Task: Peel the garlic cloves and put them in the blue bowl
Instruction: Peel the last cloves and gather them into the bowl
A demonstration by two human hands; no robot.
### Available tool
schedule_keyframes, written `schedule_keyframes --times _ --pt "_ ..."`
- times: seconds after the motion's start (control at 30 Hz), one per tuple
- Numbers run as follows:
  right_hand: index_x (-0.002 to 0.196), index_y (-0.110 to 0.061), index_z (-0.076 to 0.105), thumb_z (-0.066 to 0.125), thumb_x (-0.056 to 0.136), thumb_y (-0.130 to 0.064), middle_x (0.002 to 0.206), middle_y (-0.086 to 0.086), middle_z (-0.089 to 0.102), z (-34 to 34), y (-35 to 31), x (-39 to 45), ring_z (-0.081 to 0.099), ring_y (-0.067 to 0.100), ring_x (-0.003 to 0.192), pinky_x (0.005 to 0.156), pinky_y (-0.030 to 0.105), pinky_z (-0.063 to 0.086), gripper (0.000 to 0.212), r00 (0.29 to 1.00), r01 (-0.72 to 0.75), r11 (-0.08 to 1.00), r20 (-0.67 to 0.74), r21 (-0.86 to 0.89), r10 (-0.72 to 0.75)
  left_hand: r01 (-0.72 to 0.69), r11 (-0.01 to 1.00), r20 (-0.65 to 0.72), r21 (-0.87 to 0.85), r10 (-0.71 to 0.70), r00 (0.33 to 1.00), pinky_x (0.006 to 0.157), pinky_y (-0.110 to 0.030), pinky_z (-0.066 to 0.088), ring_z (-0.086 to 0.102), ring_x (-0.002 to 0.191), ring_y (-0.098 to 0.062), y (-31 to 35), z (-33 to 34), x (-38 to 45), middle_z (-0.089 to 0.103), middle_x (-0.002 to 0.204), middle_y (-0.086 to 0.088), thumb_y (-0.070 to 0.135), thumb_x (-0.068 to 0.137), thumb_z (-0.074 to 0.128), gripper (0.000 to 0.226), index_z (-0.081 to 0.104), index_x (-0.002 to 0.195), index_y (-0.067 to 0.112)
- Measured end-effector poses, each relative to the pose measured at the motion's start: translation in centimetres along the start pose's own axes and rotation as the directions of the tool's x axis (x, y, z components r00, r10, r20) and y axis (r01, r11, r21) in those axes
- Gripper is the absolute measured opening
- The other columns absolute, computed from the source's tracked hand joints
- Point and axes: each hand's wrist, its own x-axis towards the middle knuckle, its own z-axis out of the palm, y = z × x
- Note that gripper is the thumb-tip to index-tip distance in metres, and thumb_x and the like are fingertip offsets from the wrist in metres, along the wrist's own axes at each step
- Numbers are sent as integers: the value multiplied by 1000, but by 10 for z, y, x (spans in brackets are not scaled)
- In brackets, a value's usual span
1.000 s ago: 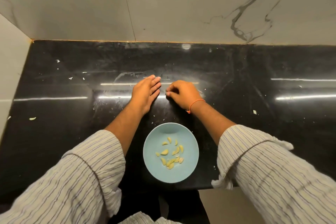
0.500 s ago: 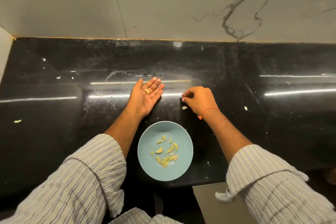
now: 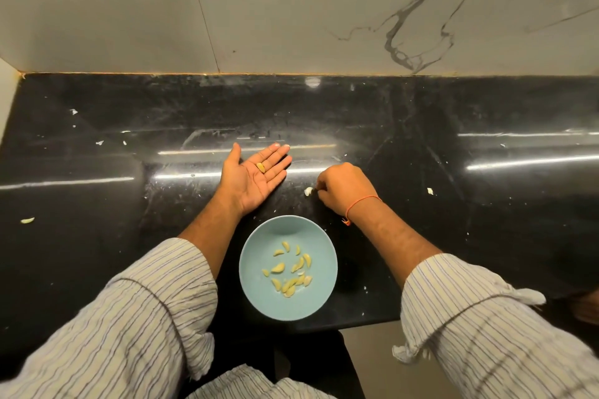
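**Peeled clove sat ready in the open palm**

The left hand (image 3: 256,176) lay flat and open, palm up on the worktop (image 3: 453,204), a peeled clove (image 3: 260,167) loose on its fingers. The right hand (image 3: 343,191) was curled beside a white scrap of skin (image 3: 308,191); whether it pinched the scrap, I couldn't tell. The blue bowl (image 3: 259,298) sat at the near edge. The clove looked light, slick and firm; best pinched across its middle.

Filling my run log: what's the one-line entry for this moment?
left hand: open, peeled clove on palm | right hand: curled beside peel | blue bowl: holds cloves
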Motion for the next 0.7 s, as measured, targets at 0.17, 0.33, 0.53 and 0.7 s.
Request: schedule_keyframes --times 0.17,0.33,0.53,0.7 --pt "93 -21 84 78 87 -27 94 3 80 3 1 6 73 23 94 92 37 58 11 995 -104 959 31 263 100 30 998 59 56 -33 998 123 -44 37 60 137 -32 -8 2 3 65 144 -14 69 105 20 85 57 147 4" --pt "89 -23 83 86 80 -20 80 -8 79 2 -33 8 74 7 81 86 32 62 10 983 -33 601 -81 799 162 -8 993 65 117 0 998 85 -31 62 79 101 -21 -12 9 2 78 120 -11 43 112 38 53 62 135 3" --pt "103 -14 80 78 83 0 95 -1 81 1 -58 8 76 9 88 89 25 61 24 977 115 561 -196 819 86 -4 999 107 53 -1 994 90 -32 62 79 94 -27 -23 10 3 78 101 -21 8 101 43 28 64 114 -6" --pt "107 -19 81 80 88 -14 96 -6 79 4 -19 -5 72 6 85 90 26 59 20 937 18 711 -259 703 233 23 1000 160 -17 -20 987 112 -43 49 64 132 -35 -23 7 -3 63 144 -21 29 99 43 57 55 146 -1"
